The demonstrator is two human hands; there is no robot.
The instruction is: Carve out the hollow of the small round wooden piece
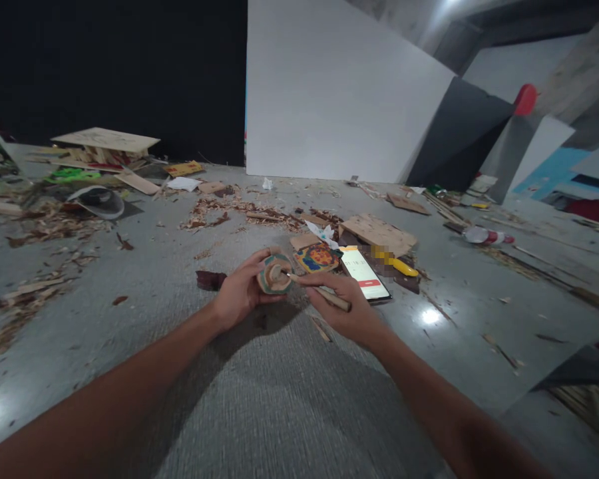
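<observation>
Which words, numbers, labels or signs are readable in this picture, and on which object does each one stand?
None can be read.
Phone screen: dark lines of text and a red bar, too small to read.
Colourful printed card beside the phone: a pattern only, no legible words.
Yellow card far left: too blurred.
Plastic bottle label: too small.

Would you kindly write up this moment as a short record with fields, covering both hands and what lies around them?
setting: grey floor strewn with wood shavings
left hand: grip closed around a small round painted wooden piece
right hand: holds a thin wooden-handled tool, its tip at the piece
just beyond hands: painted colourful piece, lit phone, yellow-handled tool
farther back: plywood offcuts, white board standing upright
far right: plastic bottle lying on its side
</observation>
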